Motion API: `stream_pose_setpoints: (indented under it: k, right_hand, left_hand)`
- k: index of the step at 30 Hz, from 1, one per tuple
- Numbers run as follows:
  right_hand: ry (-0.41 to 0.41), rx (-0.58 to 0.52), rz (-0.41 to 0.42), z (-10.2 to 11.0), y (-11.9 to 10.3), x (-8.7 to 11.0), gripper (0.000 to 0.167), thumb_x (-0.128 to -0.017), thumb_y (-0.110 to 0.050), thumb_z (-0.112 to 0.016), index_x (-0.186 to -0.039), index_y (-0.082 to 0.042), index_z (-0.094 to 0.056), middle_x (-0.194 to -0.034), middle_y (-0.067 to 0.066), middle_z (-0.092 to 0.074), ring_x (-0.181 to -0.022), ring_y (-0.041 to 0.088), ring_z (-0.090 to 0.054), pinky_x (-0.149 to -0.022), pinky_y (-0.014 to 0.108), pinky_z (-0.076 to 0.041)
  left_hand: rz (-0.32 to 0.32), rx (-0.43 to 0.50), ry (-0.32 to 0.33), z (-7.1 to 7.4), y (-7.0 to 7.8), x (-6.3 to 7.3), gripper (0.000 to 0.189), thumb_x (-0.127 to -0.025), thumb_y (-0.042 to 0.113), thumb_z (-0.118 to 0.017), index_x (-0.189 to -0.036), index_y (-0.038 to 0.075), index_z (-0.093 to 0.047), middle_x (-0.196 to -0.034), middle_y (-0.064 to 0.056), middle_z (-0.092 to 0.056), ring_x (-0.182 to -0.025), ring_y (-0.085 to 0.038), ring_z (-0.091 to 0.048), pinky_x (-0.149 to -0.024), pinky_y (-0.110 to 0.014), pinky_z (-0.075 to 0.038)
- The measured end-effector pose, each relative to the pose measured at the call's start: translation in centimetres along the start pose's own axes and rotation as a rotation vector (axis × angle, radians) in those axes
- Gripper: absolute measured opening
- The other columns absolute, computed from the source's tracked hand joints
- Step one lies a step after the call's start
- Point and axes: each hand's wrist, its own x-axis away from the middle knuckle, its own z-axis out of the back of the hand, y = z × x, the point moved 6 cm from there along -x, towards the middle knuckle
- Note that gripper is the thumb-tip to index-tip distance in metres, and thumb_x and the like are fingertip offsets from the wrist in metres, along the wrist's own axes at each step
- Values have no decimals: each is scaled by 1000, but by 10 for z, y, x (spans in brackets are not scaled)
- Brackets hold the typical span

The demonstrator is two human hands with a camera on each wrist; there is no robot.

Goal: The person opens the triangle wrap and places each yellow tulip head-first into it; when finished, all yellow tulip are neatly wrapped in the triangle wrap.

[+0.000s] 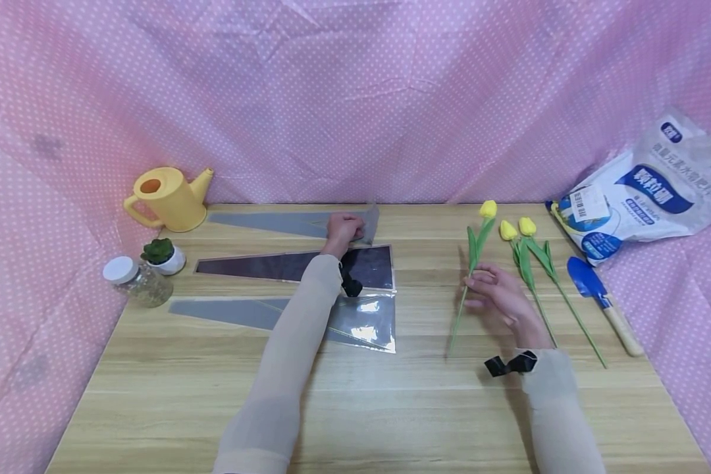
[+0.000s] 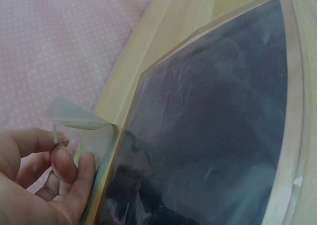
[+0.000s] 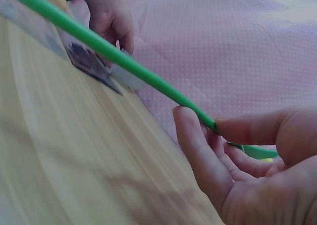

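Observation:
At the table's far edge, my left hand [image 1: 342, 230] pinches the wide end of a grey see-through flower sleeve [image 1: 266, 222]. Its film [image 2: 74, 113] stands raised beside the fingers in the left wrist view. Just nearer lies a dark sleeve with a pale border [image 1: 255, 265], and nearest is another clear-and-grey sleeve [image 1: 225, 312], partly under my left forearm. Between thumb and fingertips, my right hand [image 1: 500, 293] holds a yellow artificial tulip [image 1: 488, 209] by its green stem [image 3: 124, 61], bloom pointing away from me. Two more yellow tulips [image 1: 527, 227] lie right of that hand.
On the left stand a yellow watering can [image 1: 174, 204], a small potted succulent [image 1: 164, 257] and a tilted jar with a white lid [image 1: 139, 283]. To the right are a blue trowel [image 1: 598, 289] and a white printed bag [image 1: 646, 191]. Pink dotted cloth [image 1: 355, 99] surrounds the table.

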Motion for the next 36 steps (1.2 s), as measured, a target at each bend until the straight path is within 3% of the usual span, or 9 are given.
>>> stream_pose_setpoints:
  k: [5, 13, 22, 28, 36]
  right_hand:
    - [-48, -193, 55, -12, -5, -8, 20, -100, 9, -44, -115, -5, -41, -93, 0, -73, -91, 13, -71, -78, 34, -63]
    - [-20, -332, 95, -26, -14, -23, 21, -101, 11, -38, -111, -7, -43, -92, 5, -70, -91, 17, -72, -81, 37, -63]
    - [96, -324, 57, -37, -17, -41, 16, -101, 6, -45, -110, -7, -40, -100, 4, -60, -93, 13, -67, -87, 32, -61]
    - [169, -449, 78, -41, -24, -56, 19, -100, 7, -46, -107, -9, -38, -100, 7, -56, -90, 15, -68, -88, 35, -61]
    - [290, -546, 109, -40, -33, -73, 23, -99, 10, -45, -105, -9, -35, -89, 6, -57, -84, 17, -70, -85, 38, -62]
  left_hand:
    - [-6, 53, 3, -1, 1, 0, 20, -90, 4, -67, -105, -6, -75, -72, -5, -69, -59, -13, -62, -63, -27, -52]
    - [6, 12, 3, 0, 2, 1, 20, -91, 8, -68, -105, -3, -76, -71, -6, -68, -62, -14, -64, -60, -29, -49]
    - [-6, 48, 4, -1, 2, 0, 20, -91, 5, -67, -106, -6, -75, -75, -6, -68, -59, -11, -63, -66, -28, -55]
    - [-10, 31, 4, -1, 3, 0, 20, -91, 5, -67, -105, -6, -75, -80, -11, -72, -59, -12, -63, -65, -28, -55]
    - [1, 23, 13, -1, 2, 1, 20, -90, 6, -67, -105, -4, -75, -73, -6, -68, -61, -13, -63, -65, -29, -54]
